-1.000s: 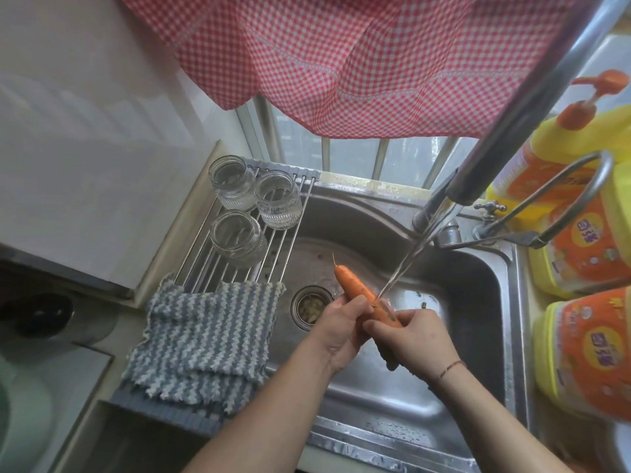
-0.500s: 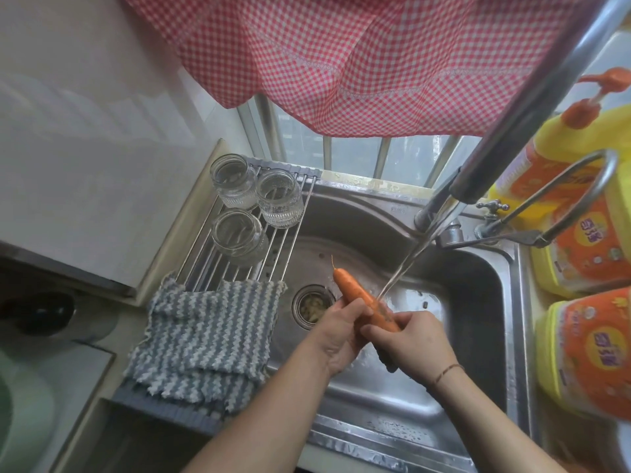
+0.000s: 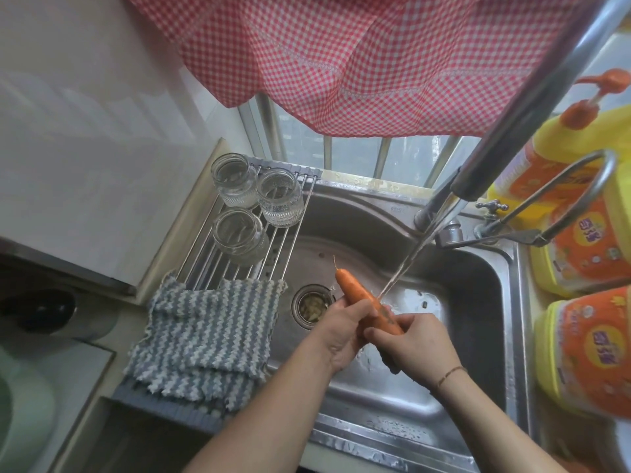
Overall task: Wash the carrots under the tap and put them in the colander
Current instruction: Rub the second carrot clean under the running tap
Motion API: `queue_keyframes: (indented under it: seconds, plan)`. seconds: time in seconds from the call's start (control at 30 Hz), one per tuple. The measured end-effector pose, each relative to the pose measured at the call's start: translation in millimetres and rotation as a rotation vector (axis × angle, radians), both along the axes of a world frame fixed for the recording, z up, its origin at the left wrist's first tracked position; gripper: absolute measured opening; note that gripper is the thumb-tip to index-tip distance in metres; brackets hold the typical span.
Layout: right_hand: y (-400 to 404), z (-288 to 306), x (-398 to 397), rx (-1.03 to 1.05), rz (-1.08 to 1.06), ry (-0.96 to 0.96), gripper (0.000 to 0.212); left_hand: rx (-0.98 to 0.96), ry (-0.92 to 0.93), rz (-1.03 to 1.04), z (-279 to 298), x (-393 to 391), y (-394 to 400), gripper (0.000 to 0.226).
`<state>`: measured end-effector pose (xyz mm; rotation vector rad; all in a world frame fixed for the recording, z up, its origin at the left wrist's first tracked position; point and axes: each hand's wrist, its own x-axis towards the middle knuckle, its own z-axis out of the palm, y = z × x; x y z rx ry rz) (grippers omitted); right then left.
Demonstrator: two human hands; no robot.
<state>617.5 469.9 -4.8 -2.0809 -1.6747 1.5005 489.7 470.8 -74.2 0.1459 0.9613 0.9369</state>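
Observation:
An orange carrot (image 3: 355, 290) is held over the steel sink (image 3: 478, 302), its thin tip pointing up and to the left. My left hand (image 3: 341, 331) grips its middle from the left. My right hand (image 3: 415, 339) wraps its thick lower end, which is mostly hidden. Water runs from the long tap spout (image 3: 505, 138) in a thin stream (image 3: 406, 264) that hits the carrot just above my hands. No colander is in view.
A roll-up rack (image 3: 276, 254) over the sink's left side carries three upturned glass jars (image 3: 239, 235) and a grey striped cloth (image 3: 205, 332). The drain strainer (image 3: 312, 303) holds scraps. Yellow detergent bottles (image 3: 587, 349) crowd the right edge. A red checked curtain (image 3: 341, 56) hangs above.
The hands and the carrot have stayed in nearly the same place under the stream. My fingers have shifted slightly along the carrot.

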Motion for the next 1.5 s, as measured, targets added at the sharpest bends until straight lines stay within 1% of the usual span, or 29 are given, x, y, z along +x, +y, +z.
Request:
queue_keyframes:
  seconds: [0.17, 0.23, 0.3, 0.33, 0.47, 0.57, 0.63, 0.77, 0.8, 0.83, 0.87, 0.93, 1.0, 1.03, 1.13, 1.17, 1.2, 1.27, 1.33, 1.4, 1.5]
  plan:
    - [1, 7, 4, -0.041, -0.103, 0.158, 0.033, 0.042, -0.069, -0.027, 6, -8, 1, 0.039]
    - [0, 5, 3, -0.033, -0.081, 0.126, 0.033, 0.041, -0.044, -0.028, 5, -6, -1, 0.037]
    - [-2, 3, -1, 0.019, -0.008, 0.016, 0.033, 0.03, -0.016, -0.01, 3, -3, 0, 0.034]
    - [-3, 3, -2, 0.031, -0.004, 0.004, 0.032, 0.02, -0.009, -0.002, 2, -3, 0, 0.031]
    - [0, 5, 7, -0.074, -0.158, 0.24, 0.03, 0.043, -0.043, -0.024, 2, -8, 0, 0.029]
    - [0, 6, 10, -0.136, -0.255, 0.343, 0.029, 0.058, -0.044, -0.044, 3, -9, -3, 0.017]
    - [-2, 6, 8, -0.123, -0.229, 0.296, 0.03, 0.063, -0.04, -0.046, 5, -6, -3, 0.018]
    - [-6, 3, 3, 0.039, -0.011, -0.009, 0.033, 0.053, 0.012, -0.039, 4, 2, -2, 0.036]
    - [-7, 3, 3, 0.061, 0.013, -0.052, 0.033, 0.047, 0.027, -0.044, 4, 3, -1, 0.04]
    - [-7, 4, 3, 0.064, 0.019, -0.056, 0.034, 0.046, 0.027, -0.049, 5, 2, -1, 0.042]
    - [-7, 5, 4, 0.046, -0.001, -0.019, 0.034, 0.05, 0.021, -0.056, 6, 0, -1, 0.04]
    - [-5, 7, 7, -0.018, -0.096, 0.109, 0.033, 0.077, 0.0, -0.095, 8, -6, -2, 0.029]
    - [-4, 8, 8, -0.048, -0.139, 0.155, 0.033, 0.08, 0.016, -0.114, 10, -6, -3, 0.025]
    - [-5, 7, 7, -0.038, -0.121, 0.132, 0.033, 0.075, 0.03, -0.104, 9, -4, -3, 0.025]
    - [-7, 2, 3, 0.049, -0.002, -0.051, 0.036, 0.032, 0.057, -0.051, 7, 3, -1, 0.041]
    - [-7, 2, 3, 0.062, 0.005, -0.068, 0.036, 0.025, 0.052, -0.046, 7, 4, -1, 0.041]
    - [-7, 2, 4, 0.057, -0.007, -0.04, 0.035, 0.026, 0.035, -0.044, 7, 2, -1, 0.038]
    - [-4, 4, 9, -0.007, -0.095, 0.104, 0.033, 0.054, -0.022, -0.049, 9, -3, -2, 0.029]
    - [-4, 5, 11, -0.063, -0.158, 0.191, 0.031, 0.06, -0.027, -0.06, 11, -4, -3, 0.025]
    - [-5, 3, 10, -0.031, -0.119, 0.13, 0.031, 0.032, 0.001, -0.034, 9, 0, -3, 0.02]
    - [-10, -3, 7, 0.139, 0.006, -0.086, 0.022, -0.049, -0.051, 0.022, 10, 4, -1, 0.014]
